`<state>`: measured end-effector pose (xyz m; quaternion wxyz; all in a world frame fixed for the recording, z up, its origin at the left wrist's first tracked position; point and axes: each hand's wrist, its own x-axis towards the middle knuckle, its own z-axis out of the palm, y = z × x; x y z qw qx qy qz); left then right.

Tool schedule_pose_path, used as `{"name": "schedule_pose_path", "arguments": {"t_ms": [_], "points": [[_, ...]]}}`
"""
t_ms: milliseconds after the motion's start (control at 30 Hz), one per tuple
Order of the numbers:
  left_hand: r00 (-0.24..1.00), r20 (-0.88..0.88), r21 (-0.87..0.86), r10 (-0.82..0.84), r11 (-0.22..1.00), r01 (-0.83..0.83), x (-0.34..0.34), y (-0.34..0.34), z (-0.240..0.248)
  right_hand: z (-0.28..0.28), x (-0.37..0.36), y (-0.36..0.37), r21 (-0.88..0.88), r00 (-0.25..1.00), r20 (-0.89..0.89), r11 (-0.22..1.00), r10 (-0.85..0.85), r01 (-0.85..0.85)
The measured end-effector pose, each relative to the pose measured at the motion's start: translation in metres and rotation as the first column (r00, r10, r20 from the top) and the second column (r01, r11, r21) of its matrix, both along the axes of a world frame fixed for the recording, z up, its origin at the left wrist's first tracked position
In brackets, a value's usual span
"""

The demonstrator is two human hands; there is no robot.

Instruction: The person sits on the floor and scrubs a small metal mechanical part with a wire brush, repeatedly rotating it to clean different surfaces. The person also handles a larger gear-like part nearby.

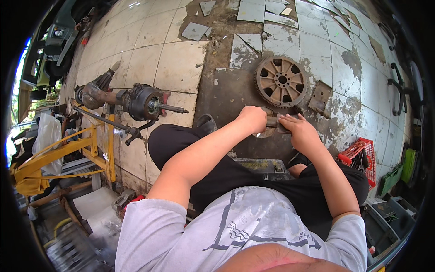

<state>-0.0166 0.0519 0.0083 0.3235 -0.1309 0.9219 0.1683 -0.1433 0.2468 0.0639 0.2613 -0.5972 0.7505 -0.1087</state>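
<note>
My left hand (pixel 253 120) is closed in a fist at one end of a brownish metal part (pixel 272 120); its grip hides that part's full shape. From the other side, my right hand (pixel 298 131) presses a small flat grey-brown piece (pixel 282 126) against it, fingers laid over the top. Under both hands, a round metal disc (pixel 268 132) shows in part on the floor. Just beyond them lies a large rusty toothed flywheel (pixel 282 80) with several openings. Right of it is a rusty metal plate (pixel 320 97).
On the left, a vehicle axle assembly (pixel 136 103) with a protruding shaft rests by a yellow metal frame (pixel 59 158). A red plastic basket (pixel 362 156) with dark items stands right of my knee. Broken tiles (pixel 195 31) lie farther off. A grey case (pixel 260 167) sits between my legs.
</note>
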Motion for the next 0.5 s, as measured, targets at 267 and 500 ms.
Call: {"name": "schedule_pose_path", "arguments": {"t_ms": [267,500], "points": [[0.999,-0.017,0.02,-0.035,0.999,0.035,0.002,0.0,0.002,0.009,0.007,-0.001,-0.129,0.996,0.077,0.99,-0.041,0.051],[1.0,-0.007,0.008,-0.019,1.0,0.019,0.004,0.003,-0.002,0.001,-0.003,-0.003,-0.159,0.993,0.118,0.986,-0.024,0.043]]}}
